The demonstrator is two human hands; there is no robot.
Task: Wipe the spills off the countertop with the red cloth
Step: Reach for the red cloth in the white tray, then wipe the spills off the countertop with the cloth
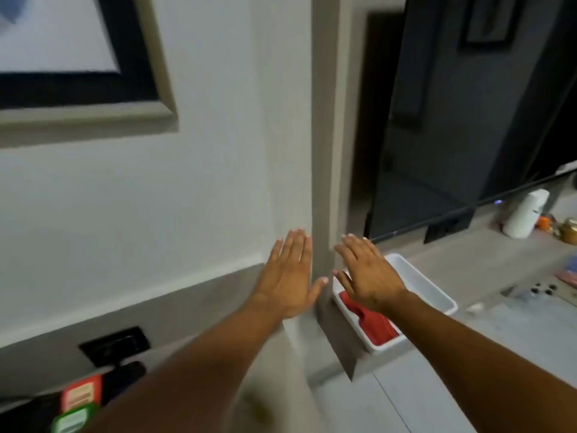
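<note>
**Both hands spread flat, red cloth lying in the white tray**

The left hand (288, 276) and right hand (368, 273) are stretched forward palm-down, fingers spread and straight, each grip empty. The left hand is in front of the white wall (187, 198); the right hand hovers over the near end of a white rectangular tray (437, 292). The tray sits on the grey bench (484, 260), beside a grey pillar (327, 151). Inside it, at its near-left end, lies the red cloth (374, 326); the far end shows bare. Far right on the bench stands a white bottle (524, 214) near some blurred small items.
</note>
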